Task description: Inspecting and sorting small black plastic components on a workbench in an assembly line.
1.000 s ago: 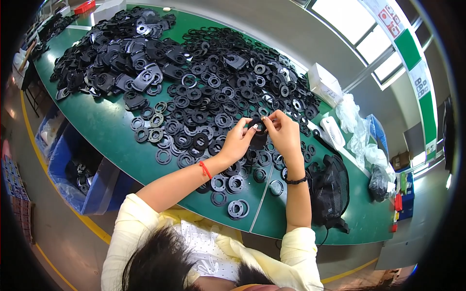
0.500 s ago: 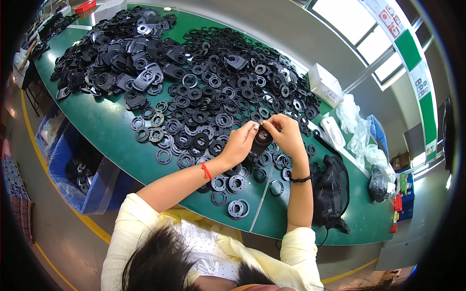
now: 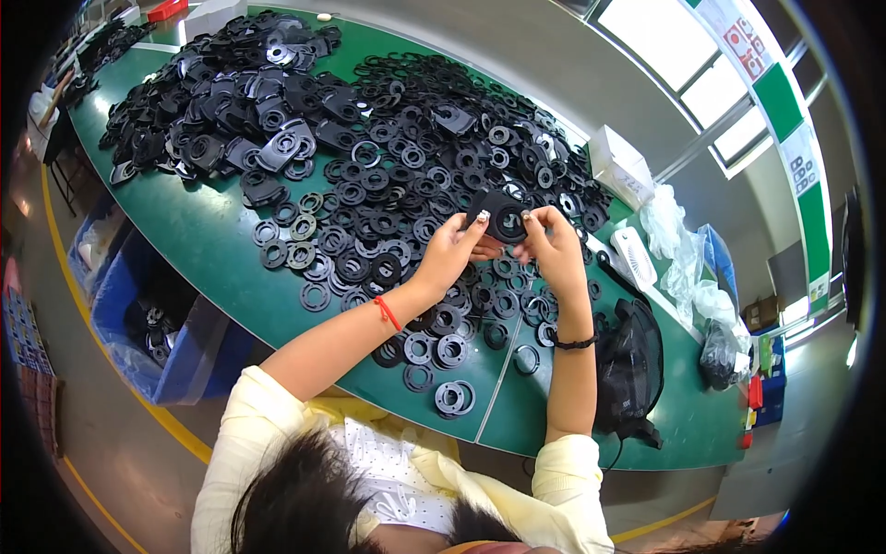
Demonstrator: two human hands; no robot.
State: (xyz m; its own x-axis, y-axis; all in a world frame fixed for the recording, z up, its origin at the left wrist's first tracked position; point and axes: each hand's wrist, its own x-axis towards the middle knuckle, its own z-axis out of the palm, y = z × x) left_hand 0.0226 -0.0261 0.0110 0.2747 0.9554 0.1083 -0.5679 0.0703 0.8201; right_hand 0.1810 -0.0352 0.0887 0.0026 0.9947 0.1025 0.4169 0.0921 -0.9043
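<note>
Both hands pinch one black plastic part (image 3: 503, 220) with a round opening, lifted just above the green table (image 3: 221, 249). The left hand (image 3: 452, 251) grips its left edge, the right hand (image 3: 554, 247) its right, over a spread of black rings (image 3: 388, 231)

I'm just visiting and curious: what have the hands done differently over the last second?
Both hands, left and right, have lifted slightly off the pile, still gripping the black plastic part between them, now held up flatter to view. The heap of black rings and the green table look unchanged.
</note>
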